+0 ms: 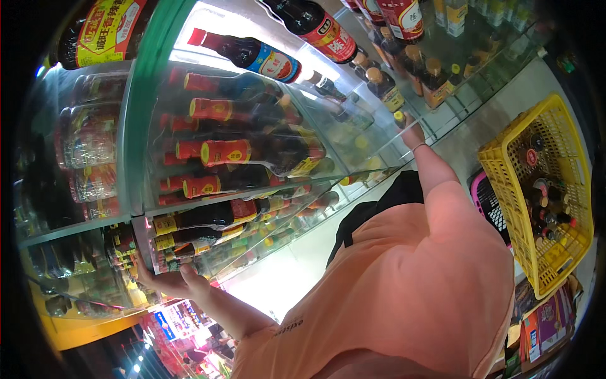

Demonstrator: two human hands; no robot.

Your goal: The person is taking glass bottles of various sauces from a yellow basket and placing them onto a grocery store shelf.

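Observation:
My right hand (pixel 413 134) is closed around a small dark bottle with a yellow cap (pixel 399 116), at the edge of a glass shelf (pixel 454 111). My fingers hide most of that bottle. Close by it stands a bottle with a tan cap and a yellow label (pixel 386 90). At the lower left, my left hand (pixel 173 283) is around the metal upright (pixel 144 241) of the shelving, its thumb spread to one side and fingertips partly hidden. Dark sauce bottles with yellow neck labels (pixel 208 222) lie just past the upright in view.
Red-capped sauce bottles (pixel 227 151) fill a glass-fronted section. A vinegar bottle with a blue label (pixel 265 59) stands above. Stacked glass jars (pixel 92 132) fill the left bay. A yellow plastic basket (pixel 509 189) at the right holds several bottles, beside a black-and-pink basket (pixel 478 194).

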